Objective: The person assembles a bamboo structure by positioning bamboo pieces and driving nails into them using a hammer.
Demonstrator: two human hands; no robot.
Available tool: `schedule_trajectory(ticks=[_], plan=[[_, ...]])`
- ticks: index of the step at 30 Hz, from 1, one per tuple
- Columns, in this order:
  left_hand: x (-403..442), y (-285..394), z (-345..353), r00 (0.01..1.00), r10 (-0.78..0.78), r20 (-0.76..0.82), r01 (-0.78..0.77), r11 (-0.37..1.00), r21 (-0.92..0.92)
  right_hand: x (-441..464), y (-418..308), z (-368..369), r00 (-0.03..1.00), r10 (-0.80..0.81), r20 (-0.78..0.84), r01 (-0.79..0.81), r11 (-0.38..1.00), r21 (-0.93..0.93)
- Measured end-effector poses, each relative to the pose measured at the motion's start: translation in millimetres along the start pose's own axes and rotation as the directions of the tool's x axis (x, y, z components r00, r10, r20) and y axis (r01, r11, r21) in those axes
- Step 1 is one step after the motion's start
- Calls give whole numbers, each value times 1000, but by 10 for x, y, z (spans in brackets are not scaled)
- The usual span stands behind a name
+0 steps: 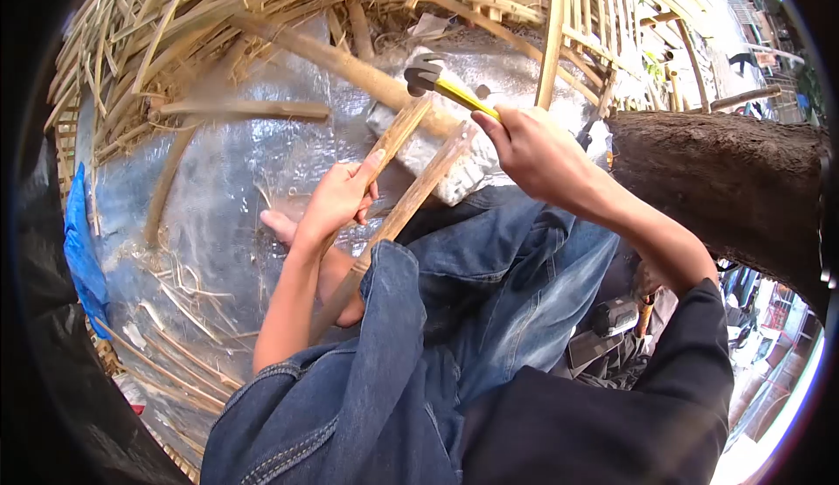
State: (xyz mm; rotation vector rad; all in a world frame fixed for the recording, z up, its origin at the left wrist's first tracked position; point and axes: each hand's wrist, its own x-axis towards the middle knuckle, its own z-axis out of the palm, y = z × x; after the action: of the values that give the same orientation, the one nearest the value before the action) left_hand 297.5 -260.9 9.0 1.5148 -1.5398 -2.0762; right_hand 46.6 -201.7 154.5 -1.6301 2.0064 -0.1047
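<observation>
My right hand (533, 148) is closed round the yellow handle of a claw hammer (426, 74). The dark hammer head is raised just above the end of a split bamboo strip (398, 135). Lower down, my left hand (339, 197) grips that strip, its fingers wrapped round it. A second bamboo strip (419, 192) lies beside it, slanting down past my knee. Under the strips' upper ends are a thick bamboo pole (350, 70) and a pale stone block (463, 170). Whether the hammer touches the strip, I cannot tell.
Piled bamboo strips (175, 22) fill the back left. A shiny silver sheet (236, 179) covers the ground. To the right lies a thick tree trunk (717, 170). A power tool battery (616, 317) sits by my right leg, and a blue tarp (83, 249) is at far left.
</observation>
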Motion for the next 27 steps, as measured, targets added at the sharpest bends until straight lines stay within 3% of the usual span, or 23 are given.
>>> schedule_trajectory(ticks=[2,3,4,6,9,12,14,15,19,22,24,27], plan=[[17,18,21,1000,3,-24,-3,1000,26,-54,-120,-220,982,-142,-123,153,985,84],[-28,-23,41,1000,-16,-23,17,1000,21,-111,-253,-329,983,-99,-157,131,969,211],[-21,-9,35,1000,-2,-14,3,1000,11,-77,-237,-342,917,-272,-292,311,946,96],[3,25,12,1000,24,-5,-24,1000,10,-38,-200,-252,898,-292,-330,361,917,172],[10,15,6,1000,17,18,-18,1000,9,44,32,-31,979,-187,-82,188,982,-3],[14,18,27,1000,16,3,-16,1000,-22,-18,11,-52,984,-134,-118,136,991,11],[-27,33,45,1000,7,2,-7,1000,-23,-136,-145,-210,965,-163,-204,208,953,219],[-20,51,31,1000,18,1,-18,1000,-9,-163,-168,-227,938,-210,-277,281,926,250],[-24,-1,37,1000,21,9,-21,1000,8,-151,52,101,923,-246,-296,334,895,297],[82,62,-4,995,93,16,-94,995,36,-133,73,128,969,-173,-178,171,985,-29],[29,-14,6,999,43,-12,-43,999,5,-247,-135,-92,978,-70,-196,110,973,202],[45,-18,2,999,49,-21,-49,999,5,-200,-49,-24,966,-94,-242,147,966,212]])
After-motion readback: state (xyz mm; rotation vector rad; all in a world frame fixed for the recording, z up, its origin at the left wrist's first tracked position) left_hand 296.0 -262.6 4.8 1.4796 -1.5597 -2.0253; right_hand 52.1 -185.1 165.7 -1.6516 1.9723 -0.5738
